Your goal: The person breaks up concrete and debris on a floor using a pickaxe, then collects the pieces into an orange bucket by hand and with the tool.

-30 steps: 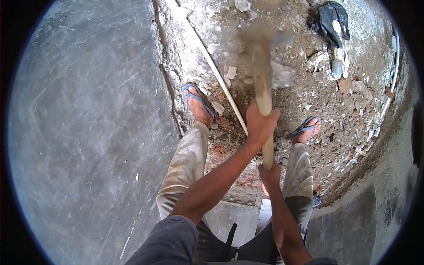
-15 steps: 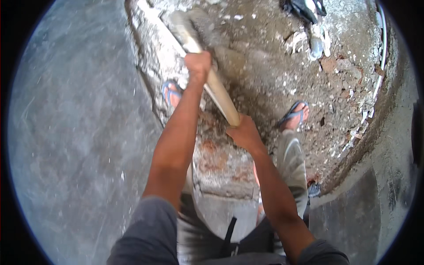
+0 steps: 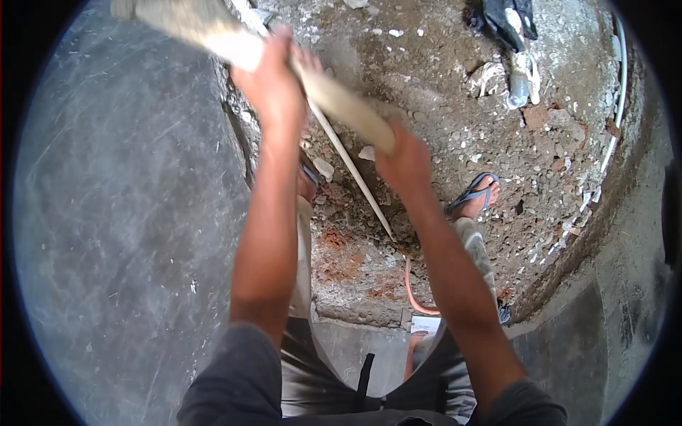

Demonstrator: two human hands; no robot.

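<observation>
Both my hands grip a long, thick wooden tool handle (image 3: 344, 106), raised and slanting toward the upper left. My left hand (image 3: 273, 82) is wrapped around it farther up. Nearer me, my right hand (image 3: 405, 160) closes on its lower end. The far part is smeared by motion at the top left edge, and I cannot make out the tool's head. Below the handle, a thin white pipe (image 3: 352, 167) lies across broken soil and rubble (image 3: 440, 92).
My sandalled feet stand apart on the rubble. Smooth grey floor (image 3: 128, 213) borders it at left. An orange hose (image 3: 412, 291) curves between my legs. Upper right lie a black cloth (image 3: 506, 21), a clear bottle (image 3: 518, 89) and a brick piece (image 3: 536, 117). Another white pipe (image 3: 623, 85) runs along the right edge.
The handle has swung up and to the left, with both hands still on it. My right hand has risen. More of the thin white pipe and the orange hose now shows.
</observation>
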